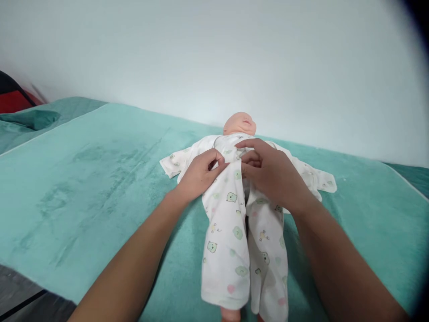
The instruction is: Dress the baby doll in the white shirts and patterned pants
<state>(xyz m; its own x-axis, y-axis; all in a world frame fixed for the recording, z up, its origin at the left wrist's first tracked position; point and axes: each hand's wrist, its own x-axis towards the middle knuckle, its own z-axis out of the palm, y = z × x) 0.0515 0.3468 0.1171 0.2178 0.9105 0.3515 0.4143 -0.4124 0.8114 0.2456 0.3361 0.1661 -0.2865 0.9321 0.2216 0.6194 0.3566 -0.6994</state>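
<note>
The clothes are covering the doll. Over its belly, the left hand is pinching cloth in its grip; whether the right hand is gripping, I cannot tell. Uneven pulling could be skewing the clothes.

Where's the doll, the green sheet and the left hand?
Doll (pixel 239 124): head camera view, on its bare head.
Green sheet (pixel 100 214): head camera view, on a bare part left of the doll.
Left hand (pixel 199 173): head camera view, on its back.
</note>
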